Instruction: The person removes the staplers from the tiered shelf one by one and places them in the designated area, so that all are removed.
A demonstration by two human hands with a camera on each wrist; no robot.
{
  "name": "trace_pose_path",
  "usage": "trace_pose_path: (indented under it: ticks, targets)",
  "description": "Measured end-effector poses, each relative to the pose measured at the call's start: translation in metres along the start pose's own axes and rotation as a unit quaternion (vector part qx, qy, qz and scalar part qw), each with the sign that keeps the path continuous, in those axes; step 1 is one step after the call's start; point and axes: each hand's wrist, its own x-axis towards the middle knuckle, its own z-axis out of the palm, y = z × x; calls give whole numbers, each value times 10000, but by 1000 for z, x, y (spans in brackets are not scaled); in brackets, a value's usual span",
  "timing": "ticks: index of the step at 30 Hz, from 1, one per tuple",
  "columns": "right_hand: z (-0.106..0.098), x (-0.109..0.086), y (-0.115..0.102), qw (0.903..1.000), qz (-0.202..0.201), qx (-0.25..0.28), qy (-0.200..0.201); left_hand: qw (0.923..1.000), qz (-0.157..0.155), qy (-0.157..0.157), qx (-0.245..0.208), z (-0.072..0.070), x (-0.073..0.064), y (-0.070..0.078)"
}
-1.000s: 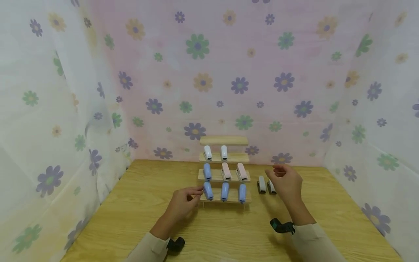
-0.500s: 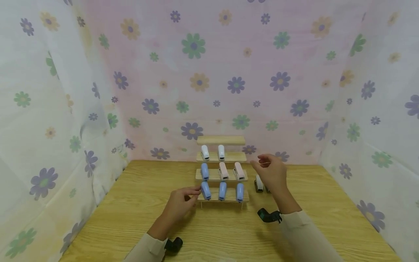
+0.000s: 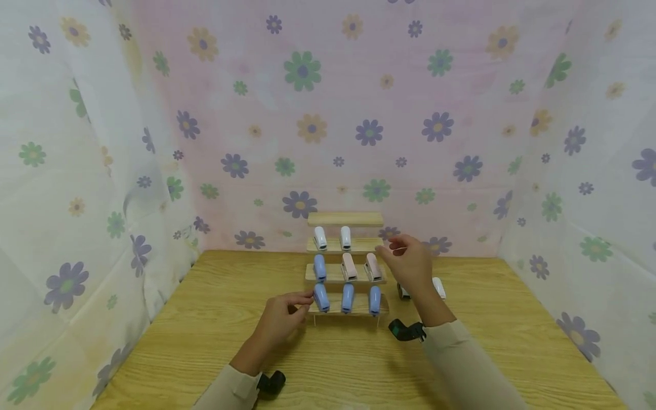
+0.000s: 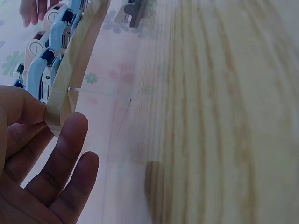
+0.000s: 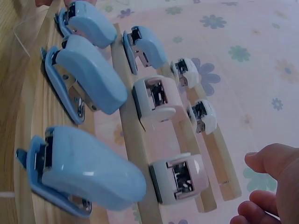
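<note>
A four-tier wooden display stand bears small staplers. Blue staplers line its bottom tier; above them are another blue stapler and two pale pink staplers. Two white staplers sit on the tier above that. My left hand pinches the left end of the bottom tier, with thumb and fingertips on the board in the left wrist view. Near the stand's right side hovers my right hand, fingers loosely bent, nothing between thumb and fingers in the right wrist view.
On the wooden table, right of the stand and partly behind my right hand, lie a white stapler and a mostly hidden dark-ended stapler. Flower-patterned cloth encloses the back and both sides.
My right hand has moved left, from beside the staplers on the table to the stand's right side. My left hand keeps its place at the stand. The head view has shifted slightly.
</note>
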Motion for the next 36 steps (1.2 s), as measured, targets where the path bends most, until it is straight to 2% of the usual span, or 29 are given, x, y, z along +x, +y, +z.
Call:
trace_pose_path:
  ticks: [9, 19, 26, 36]
  targets:
    - [9, 0, -12, 9996, 80, 28, -274, 10000, -9, -29, 27, -2, -1, 0]
    - [15, 3, -17, 9997, -84, -156, -186, 9999, 144, -28, 22, -3, -1, -1]
    - [20, 7, -23, 9995, -166, -249, -136, 10000, 51, -43, 6, -2, -1, 1]
    - [28, 8, -33, 9991, 121, -239, -321, 9999, 50, -60, 72, -1, -1, 0]
